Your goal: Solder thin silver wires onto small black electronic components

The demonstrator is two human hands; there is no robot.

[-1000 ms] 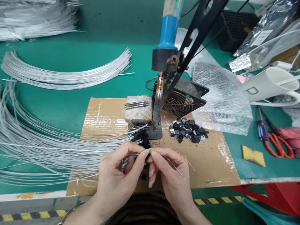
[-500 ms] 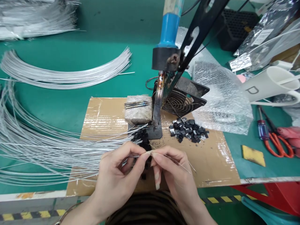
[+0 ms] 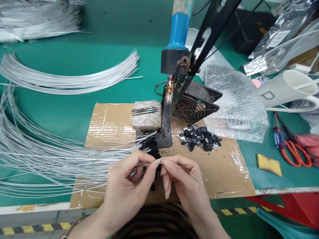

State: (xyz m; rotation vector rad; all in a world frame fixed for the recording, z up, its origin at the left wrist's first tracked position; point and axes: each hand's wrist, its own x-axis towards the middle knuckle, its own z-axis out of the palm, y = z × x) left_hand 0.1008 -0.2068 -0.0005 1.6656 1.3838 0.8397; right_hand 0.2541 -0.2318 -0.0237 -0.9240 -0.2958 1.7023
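Observation:
My left hand [image 3: 132, 184] and my right hand [image 3: 188, 186] meet fingertip to fingertip above the cardboard's front half. The left thumb and index finger are pinched on a thin wire, mostly hidden by the fingers. My right thumb and index finger pinch too, and fine wire strands [image 3: 204, 177] stick out past them to the right. Beside and under my left hand runs a loose bundle of grey-white wires [image 3: 59, 159]. Their right ends reach a cluster of small black parts [image 3: 149, 144] just beyond my fingers.
A soldering iron [image 3: 178, 31] hangs in a black stand over the cardboard [image 3: 109, 124], with a black fan [image 3: 191, 108] behind. Small black connectors [image 3: 199, 137] lie piled at right. Farther right are bubble wrap [image 3: 234, 103], a white mug [image 3: 286, 88], orange-handled scissors [image 3: 296, 154] and a yellow sponge [image 3: 269, 165].
Both hands keep their pinch at nearly the same spot. Only a very slight shift of the fingers and of the whole view shows.

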